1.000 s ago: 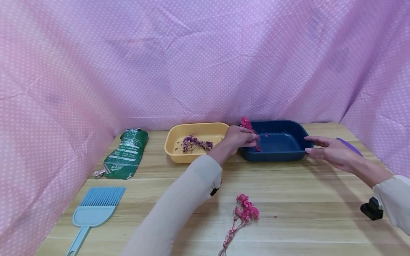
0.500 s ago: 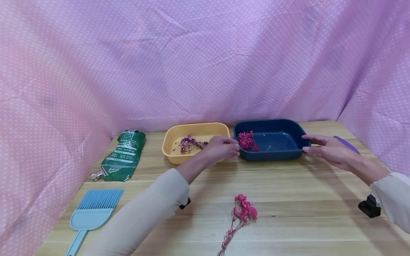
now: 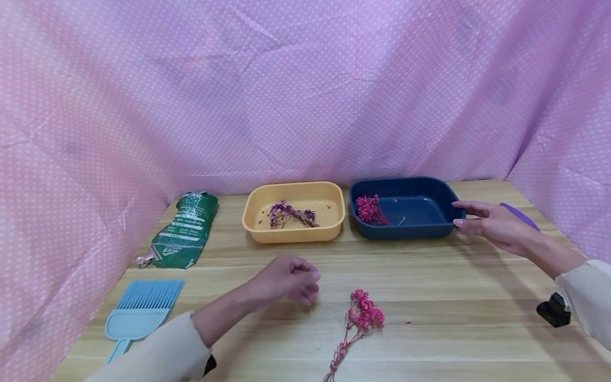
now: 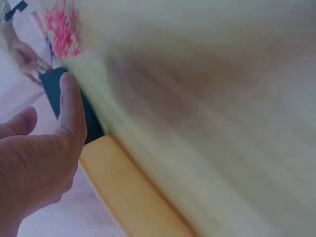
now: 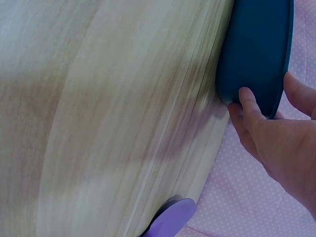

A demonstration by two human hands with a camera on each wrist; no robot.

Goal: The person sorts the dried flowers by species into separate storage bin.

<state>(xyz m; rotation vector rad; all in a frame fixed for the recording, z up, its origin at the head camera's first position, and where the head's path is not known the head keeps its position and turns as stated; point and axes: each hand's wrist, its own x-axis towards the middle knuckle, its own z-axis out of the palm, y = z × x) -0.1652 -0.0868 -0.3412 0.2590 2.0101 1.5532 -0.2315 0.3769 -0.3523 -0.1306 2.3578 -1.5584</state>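
My left hand is above the table, left of a sprig of pink dried flowers, its fingers loosely bent and holding nothing. Another small pink flower bunch lies at the left end inside the dark blue tray. With its thumb and fingers spread about the tray's right end, my right hand holds it there; the right wrist view shows fingertips against the tray's wall. Purple dried flowers lie in the yellow tray, just left of the blue one.
At the left, a green bag with a metal clip lies behind a light blue brush. A purple object lies beyond my right hand. Pink dotted cloth hangs behind the wooden table.
My left hand let go of the pink flower bunch, which now lies in the blue tray, and moved back toward the front left. My right hand stayed at the tray's end.
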